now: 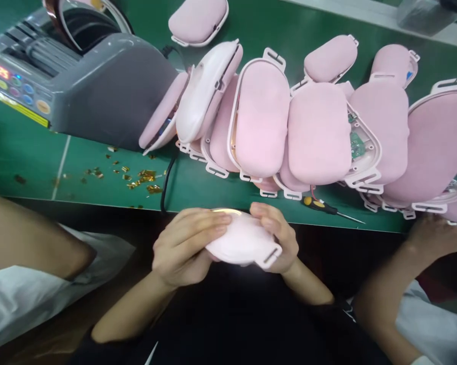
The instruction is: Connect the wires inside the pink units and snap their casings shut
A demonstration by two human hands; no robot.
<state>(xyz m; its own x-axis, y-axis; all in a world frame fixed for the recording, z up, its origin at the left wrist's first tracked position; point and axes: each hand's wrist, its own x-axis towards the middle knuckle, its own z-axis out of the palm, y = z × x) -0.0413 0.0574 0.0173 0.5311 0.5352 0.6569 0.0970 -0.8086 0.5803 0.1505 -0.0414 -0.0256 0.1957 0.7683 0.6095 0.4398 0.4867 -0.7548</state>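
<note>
Between my two hands, just off the table's near edge, is a pale pink oval plastic casing (pixel 241 241) with a strap loop at its lower right corner. A warm yellow glow shows along its top edge. My left hand (pixel 190 246) wraps round its left side, fingers lying over the top face. On the right side, my right hand (pixel 279 235) grips it with curled fingers; the thumb is hidden. Beyond them on the table lie several similar pink casings (pixel 262 121), stacked and leaning. Some stand partly open, showing a green circuit board (pixel 359 144).
A grey tape dispenser (pixel 110 91) with a lit display stands at the left. Gold tape scraps (pixel 145 177) and a black cable (pixel 168 182) lie before it. A screwdriver (pixel 329 207) rests near the edge. Other people's arms (pixel 34 235) flank me; one hand (pixel 437 235) is at the right.
</note>
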